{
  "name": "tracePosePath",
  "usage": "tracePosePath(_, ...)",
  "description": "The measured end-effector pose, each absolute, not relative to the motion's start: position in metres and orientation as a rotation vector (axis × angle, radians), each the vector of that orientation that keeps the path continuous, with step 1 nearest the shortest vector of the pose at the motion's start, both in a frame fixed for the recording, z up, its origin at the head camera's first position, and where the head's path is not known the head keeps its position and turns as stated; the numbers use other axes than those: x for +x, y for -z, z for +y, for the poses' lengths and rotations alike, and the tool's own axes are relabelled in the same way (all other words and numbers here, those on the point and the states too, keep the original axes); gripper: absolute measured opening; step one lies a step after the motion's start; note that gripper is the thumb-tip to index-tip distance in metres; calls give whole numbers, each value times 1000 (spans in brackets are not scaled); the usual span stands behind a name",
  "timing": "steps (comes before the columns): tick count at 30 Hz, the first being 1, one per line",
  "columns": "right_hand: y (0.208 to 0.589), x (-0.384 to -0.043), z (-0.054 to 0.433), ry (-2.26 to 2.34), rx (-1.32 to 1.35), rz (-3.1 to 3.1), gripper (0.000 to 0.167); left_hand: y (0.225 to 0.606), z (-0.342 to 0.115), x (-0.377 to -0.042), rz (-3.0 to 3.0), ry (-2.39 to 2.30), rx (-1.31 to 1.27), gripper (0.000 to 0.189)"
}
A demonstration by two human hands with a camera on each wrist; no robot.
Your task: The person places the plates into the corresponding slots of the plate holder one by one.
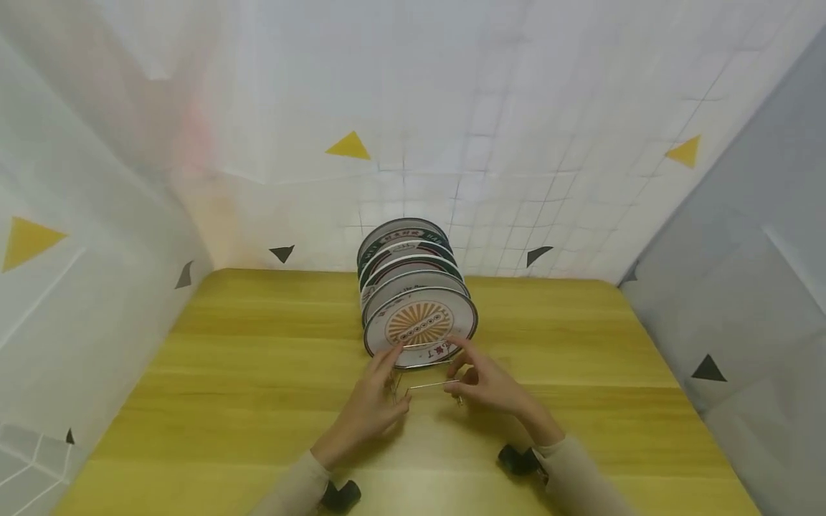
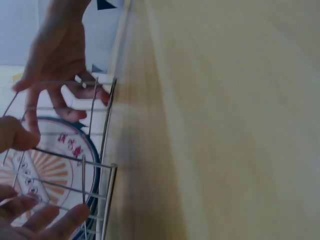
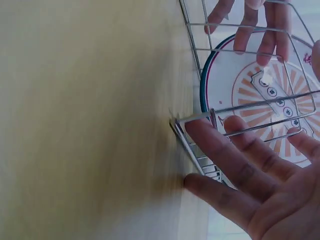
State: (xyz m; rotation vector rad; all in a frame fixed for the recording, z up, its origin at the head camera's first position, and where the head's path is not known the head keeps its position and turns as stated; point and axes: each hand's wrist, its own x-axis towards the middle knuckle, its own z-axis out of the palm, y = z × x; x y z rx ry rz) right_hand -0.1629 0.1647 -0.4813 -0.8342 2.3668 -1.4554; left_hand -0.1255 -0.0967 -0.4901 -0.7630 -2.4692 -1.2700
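A silver wire dish rack (image 1: 427,385) stands on the wooden table, several round plates (image 1: 408,235) upright in a row in it. The front plate (image 1: 454,315) is white with a dark rim, an orange sunburst and red lettering. My left hand (image 1: 373,405) holds the rack's near end at its left side, thumb and fingers on the wires. At the right side of that end, my right hand (image 1: 485,385) grips the wires with thumb and fingers. In the right wrist view, right-hand fingers (image 3: 240,167) lie along the wire frame (image 3: 250,105). The plates partly hide one another.
The wood-grain table (image 1: 271,373) stretches to both sides of the rack. Behind it rises a white sheeted wall (image 1: 297,208) with yellow and black triangles. Grey-white side panels (image 1: 761,301) border the table. A black wrist device (image 1: 516,460) sits under each sleeve.
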Motion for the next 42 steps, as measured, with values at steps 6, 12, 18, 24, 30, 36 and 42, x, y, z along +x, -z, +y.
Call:
tracePosePath(6, 482, -152, 169, 1562, -869, 2233, 74, 487, -102, -125, -2440, 1357, -811, 86)
tracePosePath(12, 490, -142, 171, 1635, -926, 2216, 71, 488, -107, -128, -2451, 1472, -918, 86)
tracePosePath(18, 490, -145, 168, 1678, -899, 2249, 70, 486, -111, -135, -2503, 1693, -917, 84)
tracePosePath(24, 482, -142, 162, 1671, -928, 2277, 70, 485, -114, -140, -2532, 1869, -896, 87)
tracePosePath(30, 461, -133, 154, 1680, -906, 2283, 69, 482, -117, -142, -2568, 1910, -883, 90)
tracePosePath(36, 456, -133, 153, 1684, -898, 2272, 70, 477, -121, -143, -2553, 1927, -926, 87)
tracePosePath(42, 469, -140, 157, 1661, -853, 2267, 72, 476, -122, -145, -2583, 1901, -921, 85)
